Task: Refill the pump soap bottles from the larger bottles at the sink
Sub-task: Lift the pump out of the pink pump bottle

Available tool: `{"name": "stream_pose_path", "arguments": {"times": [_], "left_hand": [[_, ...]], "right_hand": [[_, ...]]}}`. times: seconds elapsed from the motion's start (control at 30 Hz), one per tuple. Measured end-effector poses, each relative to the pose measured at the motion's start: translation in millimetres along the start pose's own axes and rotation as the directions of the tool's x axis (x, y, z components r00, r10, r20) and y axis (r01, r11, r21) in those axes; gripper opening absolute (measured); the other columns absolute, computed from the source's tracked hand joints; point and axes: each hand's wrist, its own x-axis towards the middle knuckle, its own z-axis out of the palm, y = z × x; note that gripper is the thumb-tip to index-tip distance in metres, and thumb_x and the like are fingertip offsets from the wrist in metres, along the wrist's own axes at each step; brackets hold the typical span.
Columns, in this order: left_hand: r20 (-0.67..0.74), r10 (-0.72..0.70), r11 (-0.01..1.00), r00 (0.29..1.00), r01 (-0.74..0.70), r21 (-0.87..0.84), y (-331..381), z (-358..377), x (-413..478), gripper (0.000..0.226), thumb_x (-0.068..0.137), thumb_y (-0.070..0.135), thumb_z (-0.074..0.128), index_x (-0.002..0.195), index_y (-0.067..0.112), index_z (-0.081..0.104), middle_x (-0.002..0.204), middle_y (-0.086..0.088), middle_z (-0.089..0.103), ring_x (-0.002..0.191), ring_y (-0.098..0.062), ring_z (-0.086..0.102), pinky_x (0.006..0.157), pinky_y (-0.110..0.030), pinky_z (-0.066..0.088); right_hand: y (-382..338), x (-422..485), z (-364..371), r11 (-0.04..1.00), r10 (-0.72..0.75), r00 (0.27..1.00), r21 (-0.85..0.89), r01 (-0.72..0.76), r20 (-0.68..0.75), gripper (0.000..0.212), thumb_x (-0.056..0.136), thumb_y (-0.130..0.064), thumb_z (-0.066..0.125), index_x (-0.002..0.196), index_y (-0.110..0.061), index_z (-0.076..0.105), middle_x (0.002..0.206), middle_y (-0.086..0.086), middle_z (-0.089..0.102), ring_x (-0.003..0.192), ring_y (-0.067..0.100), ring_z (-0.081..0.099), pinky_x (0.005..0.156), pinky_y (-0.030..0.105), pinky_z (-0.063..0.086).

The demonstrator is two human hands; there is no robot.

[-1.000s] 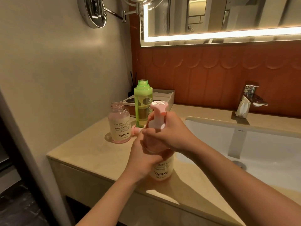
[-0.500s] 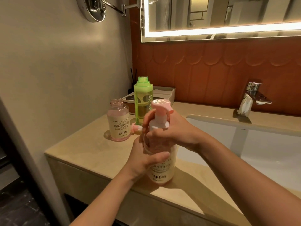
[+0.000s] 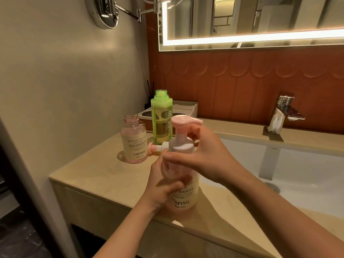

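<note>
A pale pink YAPING pump bottle (image 3: 183, 199) stands on the beige counter (image 3: 96, 175) near its front edge. My left hand (image 3: 163, 187) grips the bottle's body. My right hand (image 3: 202, 155) grips the white collar under the pink pump head (image 3: 183, 121). Behind, to the left, stands a smaller pink YAPING bottle (image 3: 134, 141) with no cap. A tall green bottle (image 3: 161, 118), also uncapped, is beside it. A loose pink pump (image 3: 155, 147) lies on the counter between them.
A white sink basin (image 3: 307, 170) with a chrome tap (image 3: 282, 113) lies to the right. A white tray box (image 3: 184, 107) sits at the back by the orange tiled wall. A lit mirror hangs above. The left wall is close.
The camera has come a little closer. My right hand has turned on the pump collar, and the pump nozzle now points to the right. The left hand stays on the bottle.
</note>
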Motion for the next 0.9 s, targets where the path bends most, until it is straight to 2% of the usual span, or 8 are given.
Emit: {"name": "stream_pose_path", "arguments": {"times": [0.1,0.2,0.27,0.37,0.5,0.63,0.73,0.9], "left_hand": [[-0.022,-0.029,0.999,0.999,0.029,-0.013,-5.2,-1.8,-0.4,0.067,0.044,0.024,0.071,0.108,0.013,0.053,0.097,0.005,0.070,0.098,-0.016,0.064,0.081,-0.028,0.050],[-0.005,-0.050,0.999,0.999,0.049,-0.017,-3.7,-0.3,-1.5,0.069,0.047,0.026,0.072,0.112,0.020,0.053,0.102,0.006,0.070,0.102,-0.018,0.064,0.082,-0.028,0.051],[-0.013,-0.052,0.999,0.999,0.052,-0.014,-1.9,0.2,-1.3,0.071,0.046,0.030,0.077,0.113,0.025,0.052,0.104,0.007,0.069,0.104,-0.018,0.063,0.083,-0.029,0.050],[-0.014,-0.025,1.000,1.000,0.025,0.019,0.9,2.2,-0.3,0.077,0.049,0.052,0.083,0.116,0.030,0.052,0.116,0.004,0.066,0.112,-0.018,0.060,0.089,-0.032,0.051],[-0.029,-0.030,0.999,0.999,0.030,0.022,0.9,1.4,-2.0,0.083,0.046,0.057,0.083,0.112,0.019,0.051,0.107,0.005,0.069,0.108,-0.018,0.062,0.089,-0.032,0.050],[-0.032,-0.068,0.997,0.997,0.069,0.026,-1.0,0.5,-1.3,0.082,0.040,0.038,0.085,0.111,0.015,0.051,0.101,0.008,0.071,0.102,-0.013,0.064,0.082,-0.025,0.050],[-0.011,-0.084,0.996,0.996,0.084,0.016,2.0,2.1,-0.8,0.092,0.044,0.056,0.084,0.118,0.015,0.049,0.111,0.005,0.067,0.108,-0.016,0.062,0.085,-0.027,0.052],[-0.035,-0.050,0.998,0.998,0.052,0.045,2.5,2.9,-2.4,0.071,0.052,0.040,0.084,0.113,0.023,0.053,0.114,-0.001,0.066,0.113,-0.022,0.059,0.096,-0.045,0.048]], "right_hand": [[-1.5,0.0,-3.7,0.999,-0.016,1.000,0.027,0.017,-0.006,0.042,0.068,-0.034,0.078,0.102,-0.034,0.053,0.095,-0.025,0.056,0.088,-0.010,0.055,0.072,0.007,0.044],[3.9,-2.4,-20.5,0.973,-0.011,0.981,0.227,-0.033,0.192,0.053,0.076,-0.015,0.074,0.123,-0.027,0.052,0.123,-0.011,0.061,0.113,0.002,0.056,0.097,0.026,0.044],[6.6,-3.6,-24.6,0.955,0.010,0.966,0.284,-0.086,0.258,0.067,0.075,-0.020,0.074,0.134,-0.029,0.044,0.132,-0.008,0.056,0.120,0.006,0.052,0.102,0.031,0.042],[2.4,-3.6,-16.4,0.989,0.071,0.987,0.115,-0.089,0.146,0.072,0.064,-0.045,0.078,0.127,-0.035,0.043,0.128,-0.011,0.050,0.114,0.003,0.049,0.091,0.021,0.043],[-6.6,-4.3,3.3,0.995,0.002,0.998,-0.104,-0.009,-0.068,0.064,0.064,-0.045,0.078,0.118,-0.033,0.044,0.113,-0.012,0.049,0.103,0.004,0.048,0.081,0.018,0.043],[-10.8,-5.6,-3.0,1.000,0.005,0.999,-0.017,-0.006,-0.035,0.051,0.068,-0.023,0.079,0.108,-0.031,0.049,0.100,-0.016,0.059,0.093,0.002,0.057,0.080,0.017,0.048],[-12.7,-6.0,-10.5,0.986,0.052,0.992,0.154,-0.069,0.113,0.057,0.072,-0.008,0.072,0.115,-0.034,0.044,0.111,-0.010,0.059,0.099,0.005,0.058,0.082,0.020,0.050],[-10.4,-2.8,2.6,0.998,0.058,0.998,-0.015,-0.058,-0.041,0.067,0.067,-0.040,0.078,0.123,-0.033,0.042,0.115,-0.011,0.044,0.096,0.001,0.046,0.070,0.009,0.035]]}}
